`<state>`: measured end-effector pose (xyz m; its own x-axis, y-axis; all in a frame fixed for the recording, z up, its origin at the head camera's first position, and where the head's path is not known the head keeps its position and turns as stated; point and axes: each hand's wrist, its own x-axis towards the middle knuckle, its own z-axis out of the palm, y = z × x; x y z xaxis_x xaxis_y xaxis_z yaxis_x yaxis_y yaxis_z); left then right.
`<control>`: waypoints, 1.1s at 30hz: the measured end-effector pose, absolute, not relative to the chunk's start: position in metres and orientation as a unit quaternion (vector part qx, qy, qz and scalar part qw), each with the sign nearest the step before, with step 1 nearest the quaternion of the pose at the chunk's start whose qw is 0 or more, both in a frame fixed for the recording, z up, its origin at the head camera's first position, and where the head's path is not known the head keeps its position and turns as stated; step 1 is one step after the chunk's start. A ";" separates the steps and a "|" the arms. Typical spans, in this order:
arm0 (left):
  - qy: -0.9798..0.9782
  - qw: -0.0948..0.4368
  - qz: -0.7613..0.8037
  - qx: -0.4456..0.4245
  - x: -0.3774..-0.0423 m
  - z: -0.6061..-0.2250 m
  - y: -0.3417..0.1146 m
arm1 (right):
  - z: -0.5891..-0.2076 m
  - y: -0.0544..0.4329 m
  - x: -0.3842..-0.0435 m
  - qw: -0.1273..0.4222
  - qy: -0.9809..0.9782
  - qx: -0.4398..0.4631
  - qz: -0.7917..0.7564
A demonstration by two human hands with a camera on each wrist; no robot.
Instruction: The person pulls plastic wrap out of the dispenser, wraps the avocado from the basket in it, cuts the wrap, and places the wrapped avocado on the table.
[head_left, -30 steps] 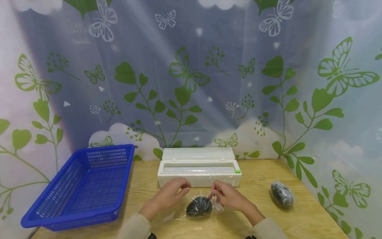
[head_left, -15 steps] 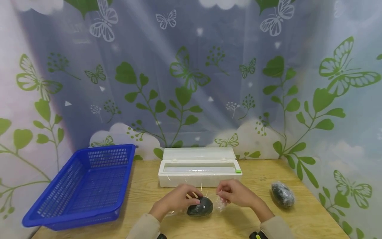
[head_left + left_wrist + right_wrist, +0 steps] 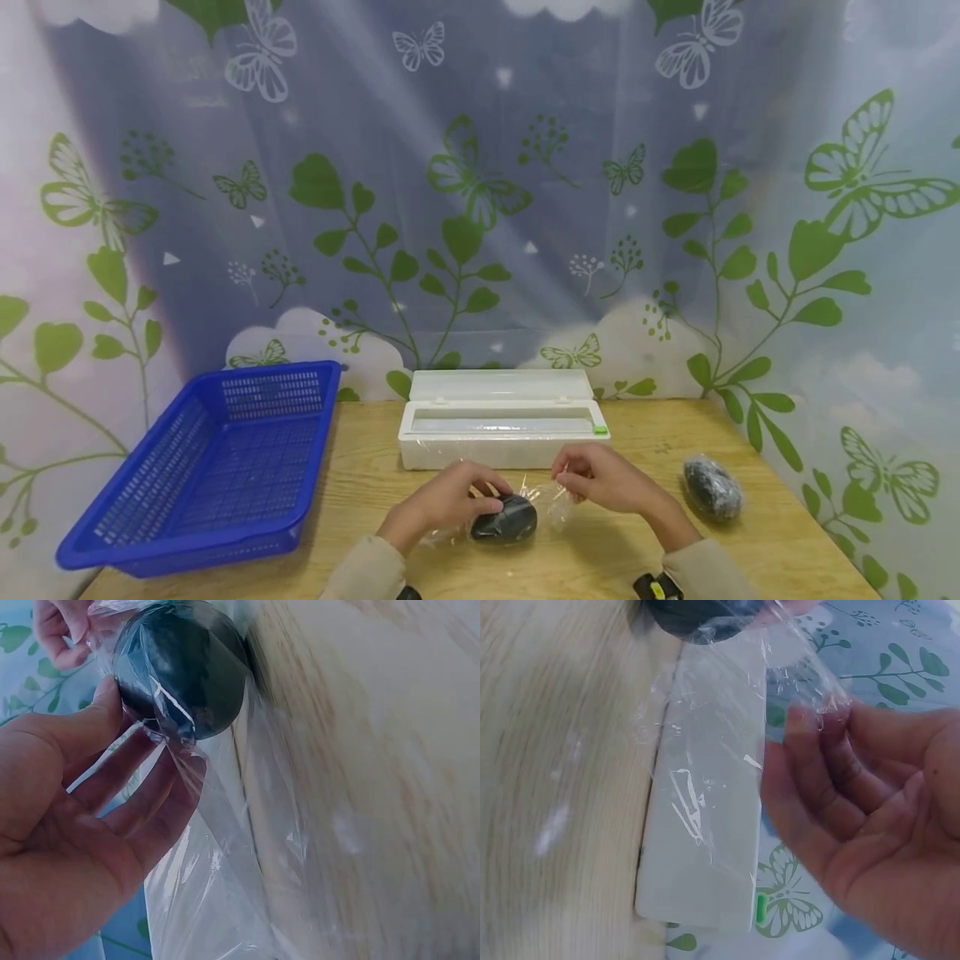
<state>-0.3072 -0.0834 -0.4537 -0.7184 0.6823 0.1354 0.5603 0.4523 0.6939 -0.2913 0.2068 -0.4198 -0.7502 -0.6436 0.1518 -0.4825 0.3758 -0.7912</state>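
Observation:
A smooth dark oval object [image 3: 510, 522], shaped like an avocado, rests on the table with clear plastic wrap about it. My left hand [image 3: 452, 498] grips its left side through the wrap, thumb and fingers curved against it. In the left wrist view the object [image 3: 187, 671] looks dark green, and loose film trails below the fingers. To its right, my right hand [image 3: 613, 480] pinches an edge of the plastic wrap [image 3: 705, 727] between thumb and fingertips. That film stretches from the object to the fingers and is slightly raised.
Behind the hands stands a white cling-film dispenser [image 3: 504, 454], lid up, with a green slider at its right end. A film-covered dark oval object [image 3: 712, 489] lies at the right. On the left sits a blue plastic basket [image 3: 225, 546]. A patterned curtain [image 3: 562, 275] hangs behind.
My left hand has moved right and taken hold of the dark object. My right hand has drawn the wrap's edge to the right, away from the object.

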 end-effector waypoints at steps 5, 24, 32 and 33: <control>0.847 0.079 0.374 0.370 -0.309 -0.454 -0.085 | -0.421 0.203 -0.292 0.092 0.821 -0.332 -0.455; 0.853 0.094 0.370 0.357 -0.308 -0.453 -0.084 | -0.412 0.224 -0.289 0.156 0.848 -0.362 -0.355; 0.846 0.095 0.380 0.361 -0.307 -0.453 -0.084 | -0.392 0.238 -0.279 0.169 0.843 -0.382 -0.339; 0.847 0.095 0.380 0.360 -0.307 -0.453 -0.084 | -0.390 0.239 -0.278 0.173 0.841 -0.385 -0.339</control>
<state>-0.3072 -0.0836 -0.4531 -0.7226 0.6819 0.1130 0.5373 0.4514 0.7124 -0.2782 0.2394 -0.3899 -0.6435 -0.7649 -0.0302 -0.5298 0.4735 -0.7036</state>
